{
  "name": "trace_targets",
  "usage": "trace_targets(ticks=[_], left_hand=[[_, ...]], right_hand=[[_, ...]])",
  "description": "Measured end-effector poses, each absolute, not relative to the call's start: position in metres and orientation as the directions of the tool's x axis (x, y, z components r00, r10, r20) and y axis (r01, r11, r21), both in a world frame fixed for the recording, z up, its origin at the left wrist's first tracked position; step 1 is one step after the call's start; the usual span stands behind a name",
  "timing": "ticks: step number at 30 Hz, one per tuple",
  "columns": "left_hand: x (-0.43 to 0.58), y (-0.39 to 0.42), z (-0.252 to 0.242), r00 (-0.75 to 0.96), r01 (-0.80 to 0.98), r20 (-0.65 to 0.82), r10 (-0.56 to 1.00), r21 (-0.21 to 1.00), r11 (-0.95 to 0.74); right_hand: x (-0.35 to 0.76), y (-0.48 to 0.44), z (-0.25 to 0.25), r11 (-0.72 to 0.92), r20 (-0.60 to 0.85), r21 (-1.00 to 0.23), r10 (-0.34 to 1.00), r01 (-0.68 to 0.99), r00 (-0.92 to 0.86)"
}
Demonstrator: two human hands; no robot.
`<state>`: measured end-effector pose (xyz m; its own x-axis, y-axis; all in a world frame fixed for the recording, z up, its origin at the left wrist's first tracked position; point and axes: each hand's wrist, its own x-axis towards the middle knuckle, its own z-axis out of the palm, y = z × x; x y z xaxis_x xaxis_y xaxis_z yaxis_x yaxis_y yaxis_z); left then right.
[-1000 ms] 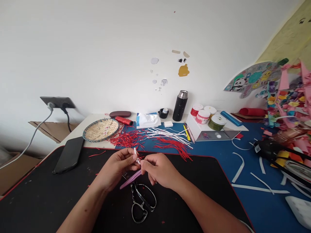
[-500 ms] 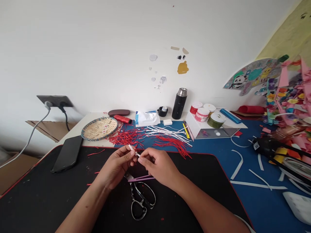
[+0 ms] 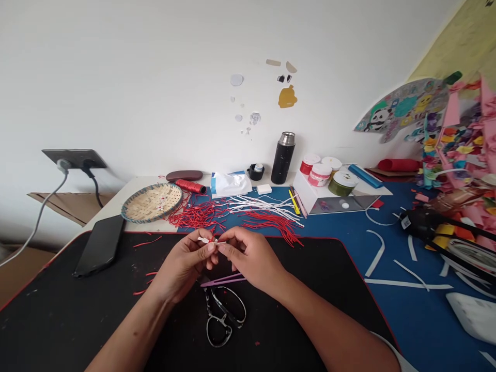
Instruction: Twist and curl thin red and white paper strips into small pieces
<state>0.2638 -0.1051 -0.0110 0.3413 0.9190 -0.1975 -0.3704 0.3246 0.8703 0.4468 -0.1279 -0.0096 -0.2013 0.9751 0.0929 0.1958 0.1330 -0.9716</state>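
Observation:
Above the black mat, my left hand (image 3: 192, 257) is closed, pinching a small white strip (image 3: 203, 239) between thumb and fingers. A bit of red shows on the strip near the fingertips. My right hand (image 3: 253, 254) is closed too, its thumb and index finger gripping the strip's right end close to the left fingertips. What kind of piece it is, the frames do not show clearly. Under the hands lie purple tweezers (image 3: 221, 281), partly covered by my right hand, and scissors with black-and-silver handles (image 3: 219, 330), their blades mostly hidden.
Red cords (image 3: 271, 225) and white strips (image 3: 256, 203) lie behind the hands. A woven basket (image 3: 152, 202) and a phone (image 3: 99, 245) are at left. A black flask (image 3: 283, 159) stands by the wall, with lidded jars (image 3: 320, 174) on a box. White paper scraps (image 3: 408, 284) lie right.
Between my fingers the white strip has turned from slanted to nearly level, and red now shows on it. My hands have drawn slightly closer together. The camera view has shifted a little.

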Motion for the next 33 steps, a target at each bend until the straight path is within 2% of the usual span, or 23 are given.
trace_targets(ticks=[5,18,22,26,33], left_hand=[[0.2650,-0.1059,-0.0114,0.362,-0.317,-0.189,0.913,0.896,0.311],[0.2645,-0.1038,-0.0094,0.227,-0.357,-0.224,0.948,0.886,0.295],[0.2648,-0.1051,-0.0060,0.187,-0.266,-0.159,0.969,0.942,0.206],[0.2628,-0.1058,-0.0041,0.183,-0.158,-0.121,0.976,0.976,0.150],[0.2620,-0.1063,-0.0039,0.237,-0.111,-0.110,0.965,0.984,0.139]], right_hand=[[0.4478,-0.1271,-0.0100,0.119,0.087,-0.982,0.974,0.146,-0.209],[0.4459,-0.1267,-0.0091,0.061,0.036,-0.987,0.985,0.147,-0.169],[0.4463,-0.1254,-0.0110,0.049,0.021,-0.987,0.984,0.153,-0.175],[0.4481,-0.1241,-0.0110,0.089,0.069,-0.989,0.985,0.120,-0.158],[0.4504,-0.1244,-0.0103,0.095,0.073,-0.986,0.985,0.137,-0.159]])
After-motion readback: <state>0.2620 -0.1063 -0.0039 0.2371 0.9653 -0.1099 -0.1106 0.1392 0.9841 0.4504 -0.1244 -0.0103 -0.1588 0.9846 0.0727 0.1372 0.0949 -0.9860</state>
